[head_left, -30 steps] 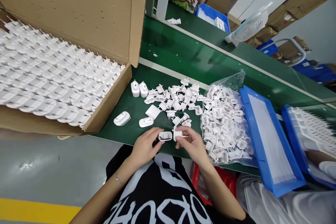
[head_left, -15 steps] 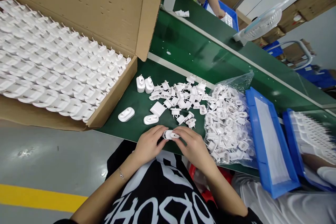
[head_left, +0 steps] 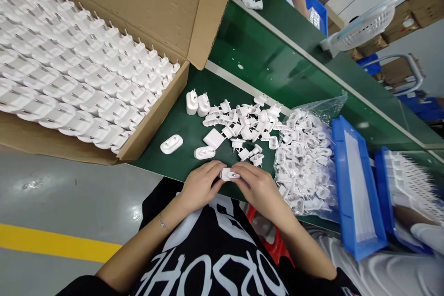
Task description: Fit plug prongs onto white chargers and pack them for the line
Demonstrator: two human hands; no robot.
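At the frame's lower centre, the left hand point(head_left: 201, 185) and right hand point(head_left: 257, 186) grip a rounded white plastic plug point(head_left: 227, 175), its parts, apart earlier, now apparently joined.

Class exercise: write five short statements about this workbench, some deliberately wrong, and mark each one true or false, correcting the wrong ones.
1. The left hand and right hand hold a white plug unit between them. True.
2. The clear bag is empty. False: it is full of white pieces.
3. The cardboard box contains rows of white adapters. True.
4. The tray next to the bag is yellow. False: it is blue.
5. Loose white parts lie on the green table. True.
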